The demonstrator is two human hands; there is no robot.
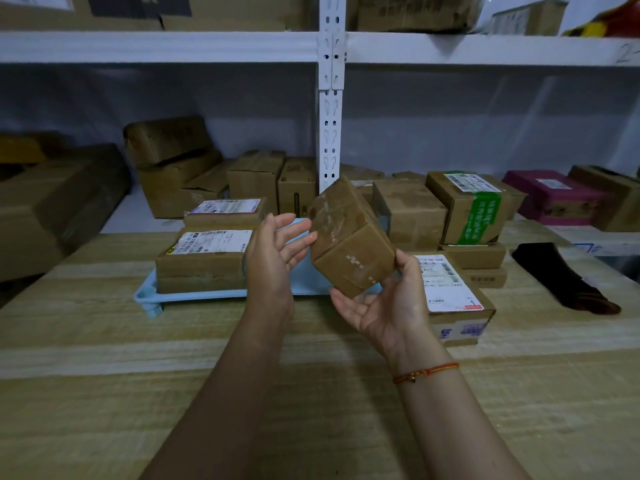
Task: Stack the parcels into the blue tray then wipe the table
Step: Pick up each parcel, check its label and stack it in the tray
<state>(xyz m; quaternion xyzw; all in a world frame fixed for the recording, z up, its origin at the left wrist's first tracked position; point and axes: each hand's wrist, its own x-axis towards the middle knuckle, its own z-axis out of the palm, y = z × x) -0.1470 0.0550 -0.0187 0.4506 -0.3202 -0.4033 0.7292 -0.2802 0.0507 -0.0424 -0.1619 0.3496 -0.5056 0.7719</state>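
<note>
Box [349,237] in midair, tilted on a corner, held over the blue tray [152,295] on the desk [311,410]. Right hand [384,306] is cupped under its lower right corner, fingers [403,268] wrapped up around the side, so that hand is gripping it. Left hand [277,251] is palm-up and spread, just the fingertips touching the box's left face, not really closed on anything. Red string bracelet [426,372] on the right wrist.

Tray already has a stack [204,261] on its left side, two plain brown parcels with a labelled one on top, and another labelled parcel [225,211] behind that. Right half of the tray looks bare as far as I can see past the hands. More parcels sit on the desk to the right: a labelled one [450,296] just beside the right hand, and one with green tape [474,206] on top of a small pile further back. Dark cloth [561,278] lies at the far right of the desk.
</note>
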